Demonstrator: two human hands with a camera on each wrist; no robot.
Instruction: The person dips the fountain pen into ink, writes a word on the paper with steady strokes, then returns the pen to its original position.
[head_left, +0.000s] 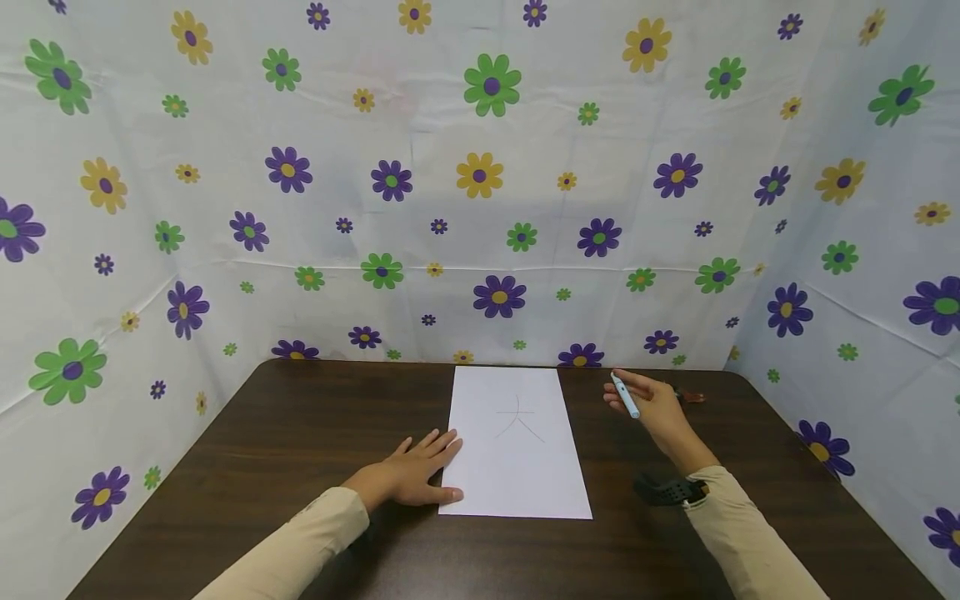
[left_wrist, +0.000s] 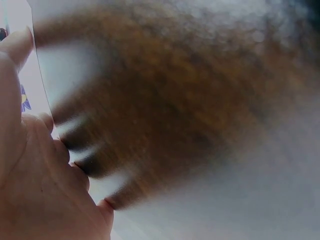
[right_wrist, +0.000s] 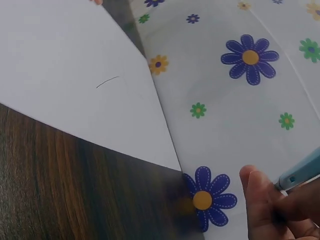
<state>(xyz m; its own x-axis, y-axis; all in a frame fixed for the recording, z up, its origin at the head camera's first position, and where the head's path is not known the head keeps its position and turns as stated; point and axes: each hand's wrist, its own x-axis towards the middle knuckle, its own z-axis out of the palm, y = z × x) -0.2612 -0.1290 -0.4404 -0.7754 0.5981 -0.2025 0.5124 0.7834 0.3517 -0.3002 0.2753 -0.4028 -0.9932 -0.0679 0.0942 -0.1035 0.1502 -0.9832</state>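
Observation:
A white sheet of paper (head_left: 517, 487) lies on the dark wooden table, with thin pen lines (head_left: 517, 413) near its far end: a short bar, a downstroke and two spreading legs. My left hand (head_left: 416, 471) rests flat at the sheet's left edge, fingers spread and fingertips and thumb on the paper. Right of the sheet, my right hand (head_left: 658, 412) is raised and pinches a light blue pen (head_left: 626, 397) between thumb and fingers. In the right wrist view the pen (right_wrist: 302, 170) shows beside the thumb, and one curved stroke (right_wrist: 107, 81) is visible on the paper.
The table (head_left: 300, 433) meets a white cloth (head_left: 420, 317) with printed flowers at the back and on both sides. A small reddish-brown object (head_left: 694, 398) lies behind the right hand. A black strap (head_left: 667, 489) sits at the right wrist.

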